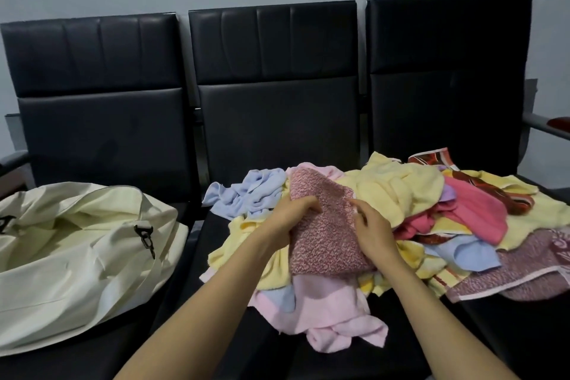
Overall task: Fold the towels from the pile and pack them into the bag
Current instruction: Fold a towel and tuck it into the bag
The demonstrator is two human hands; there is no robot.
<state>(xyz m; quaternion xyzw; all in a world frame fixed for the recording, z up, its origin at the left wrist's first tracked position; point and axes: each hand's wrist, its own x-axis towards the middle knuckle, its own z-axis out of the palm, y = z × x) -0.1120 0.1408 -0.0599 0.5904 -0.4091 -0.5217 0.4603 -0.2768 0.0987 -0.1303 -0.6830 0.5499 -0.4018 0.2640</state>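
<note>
Towel [327,225], nubbly mauve terry, gripped by left hand [285,219] and right hand [374,230].

We get one view: wide-angle head cam, facing fwd & down, close over the towel pile [401,191] on the black seats [277,120]; edges probably warped.

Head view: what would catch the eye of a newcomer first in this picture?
The colourful pile of towels on the middle and right black seats stands out first. The left hand and right hand grip a dusty-pink towel on top. A cream bag lies open on the left seat.
</note>
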